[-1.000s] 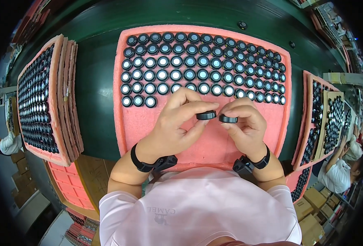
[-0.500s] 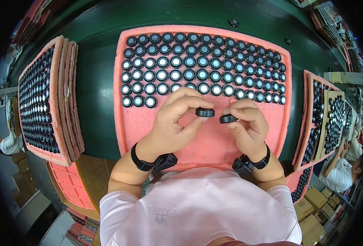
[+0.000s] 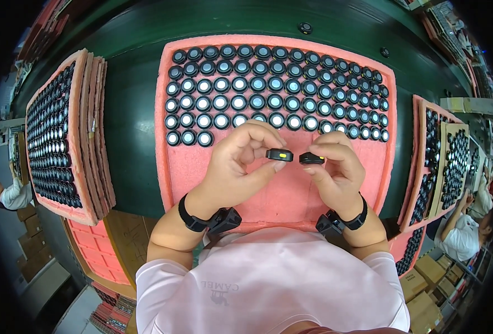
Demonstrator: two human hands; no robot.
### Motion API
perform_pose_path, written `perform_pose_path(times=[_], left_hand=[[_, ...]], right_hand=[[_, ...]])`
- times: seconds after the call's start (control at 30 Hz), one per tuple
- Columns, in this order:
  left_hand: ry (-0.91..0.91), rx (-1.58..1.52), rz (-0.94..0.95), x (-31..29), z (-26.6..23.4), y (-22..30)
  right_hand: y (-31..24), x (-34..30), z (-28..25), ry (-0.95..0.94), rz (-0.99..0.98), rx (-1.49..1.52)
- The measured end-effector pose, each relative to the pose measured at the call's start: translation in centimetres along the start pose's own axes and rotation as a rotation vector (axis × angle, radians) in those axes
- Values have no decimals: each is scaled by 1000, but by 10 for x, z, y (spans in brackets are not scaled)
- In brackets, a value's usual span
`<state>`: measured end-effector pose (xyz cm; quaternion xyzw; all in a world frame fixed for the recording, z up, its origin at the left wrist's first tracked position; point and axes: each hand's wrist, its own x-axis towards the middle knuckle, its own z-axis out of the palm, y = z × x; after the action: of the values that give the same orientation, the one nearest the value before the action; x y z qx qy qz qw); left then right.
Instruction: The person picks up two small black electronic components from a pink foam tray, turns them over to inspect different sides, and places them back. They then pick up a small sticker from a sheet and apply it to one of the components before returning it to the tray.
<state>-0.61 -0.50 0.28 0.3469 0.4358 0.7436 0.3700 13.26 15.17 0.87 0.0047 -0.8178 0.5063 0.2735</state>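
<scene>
Clamps left puck in left hand, right puck in right hand; could drop either by loosening pinch.

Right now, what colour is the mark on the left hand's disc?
Yellow; the mark on this black disc shows best in the head view.

The dark green counter is carrying a pink foam tray, with a stack of pink trays resting to its left and more trays sitting to its right. A black disc is lying beyond the middle tray's far edge, a second disc near its far right corner.
</scene>
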Motion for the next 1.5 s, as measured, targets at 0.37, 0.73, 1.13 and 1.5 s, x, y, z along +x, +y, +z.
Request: perform_pose_path(times=[0.37, 0.73, 1.13, 1.5], left_hand=[[60, 280, 167, 1, -14, 20], [252, 407, 206, -23, -41, 40], [-98, 1178, 27, -23, -63, 40], [-103, 1399, 193, -17, -67, 35]], right_hand=[[10, -3, 12, 118, 29, 258], [13, -6, 10, -12, 85, 128], [10, 30, 53, -268, -14, -357], [13, 38, 56, -421, -233, -616]])
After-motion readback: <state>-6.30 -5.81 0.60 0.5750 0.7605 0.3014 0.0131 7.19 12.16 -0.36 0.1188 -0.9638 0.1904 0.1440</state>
